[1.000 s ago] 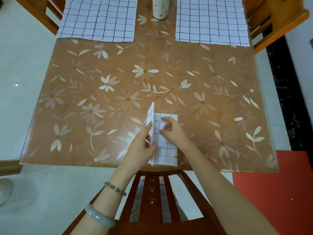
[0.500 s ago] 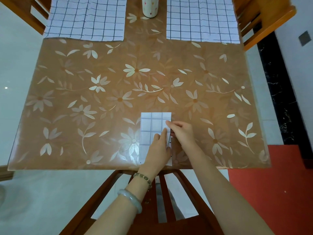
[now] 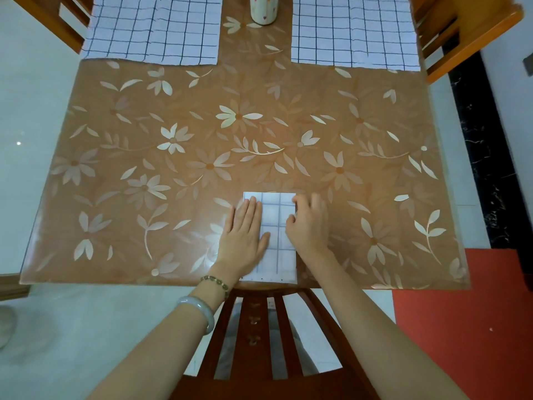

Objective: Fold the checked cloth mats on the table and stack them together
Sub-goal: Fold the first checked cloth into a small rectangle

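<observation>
While the left hand (image 3: 245,232) lies flat and open, palm down, on the left part of the folded checked mat (image 3: 274,241), the right hand (image 3: 310,223) rests curled at the mat's right edge, fingertips (image 3: 297,200) seemingly pinching or squaring that edge; whether that grip is truly closed on the cloth I cannot tell. Both placements look meant to press the layers down so the fold holds and the edges line up. The folded mat sits at the near edge of the surface (image 3: 144,255), right in front of the person, a handy spot to start a stack. Two more checked mats lie unfolded at the far side, the far left mat (image 3: 155,27) and the far right mat (image 3: 354,30), well apart from the folded one, with a pale patterned cup (image 3: 264,10) standing between them; so most of the folding seems yet to do. A glossy brown covering with a pale flower print overlays the surface. Wooden chairs stand around it, one chair back (image 3: 268,327) just below the hands. Beyond are a pale floor (image 3: 43,327), a red mat (image 3: 467,327) at the near right and a dark marbled strip (image 3: 476,154) along the right.
</observation>
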{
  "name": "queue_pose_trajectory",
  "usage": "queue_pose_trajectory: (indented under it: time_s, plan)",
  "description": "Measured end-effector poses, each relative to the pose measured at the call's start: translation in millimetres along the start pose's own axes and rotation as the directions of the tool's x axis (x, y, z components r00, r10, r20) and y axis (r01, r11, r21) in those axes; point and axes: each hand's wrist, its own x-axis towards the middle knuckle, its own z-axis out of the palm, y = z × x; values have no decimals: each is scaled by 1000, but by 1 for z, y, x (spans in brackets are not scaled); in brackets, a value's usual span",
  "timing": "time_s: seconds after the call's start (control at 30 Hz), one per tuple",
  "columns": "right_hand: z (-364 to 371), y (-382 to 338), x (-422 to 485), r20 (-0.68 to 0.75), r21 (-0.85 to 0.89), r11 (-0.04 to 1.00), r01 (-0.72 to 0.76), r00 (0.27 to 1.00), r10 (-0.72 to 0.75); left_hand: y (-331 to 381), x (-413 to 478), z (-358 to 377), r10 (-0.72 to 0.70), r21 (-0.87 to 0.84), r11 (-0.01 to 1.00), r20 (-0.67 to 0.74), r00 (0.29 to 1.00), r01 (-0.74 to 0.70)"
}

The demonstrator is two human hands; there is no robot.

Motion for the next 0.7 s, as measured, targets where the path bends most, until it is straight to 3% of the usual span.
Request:
queue_pose_trajectory:
  time_s: [0.07, 0.1, 0.2, 0.3, 0.43, 0.6, 0.7]
  plan:
    - [11, 1, -2, 16, -100, 966, 239, 971, -239, -3, 0, 6, -7, 24, 1000, 24, 1000, 7]
    - [17, 3, -2, 93, -131, 933, 336, 941, -326, -3, 1, 7, -16, 36, 999, 35, 999, 15]
    - [30, 11, -5, 304, -233, 830, 506, 849, -432, -1, 0, 7, -35, 49, 998, 52, 998, 32]
    - [31, 22, -3, 372, -276, 850, 449, 865, -336, -2, 0, 7, -45, 35, 998, 28, 999, 44]
    - [26, 34, 0, 363, -326, 886, 331, 909, -206, -15, -6, 7, -80, 56, 995, -4, 997, 80]
    - [15, 29, -1, 276, -346, 886, 308, 936, -218, -24, -11, -1, -87, 13, 996, -32, 996, 88]
    - [6, 22, -16, 208, -262, 900, 349, 931, -300, -21, -29, -8, 62, -4, 998, -99, 993, -63]
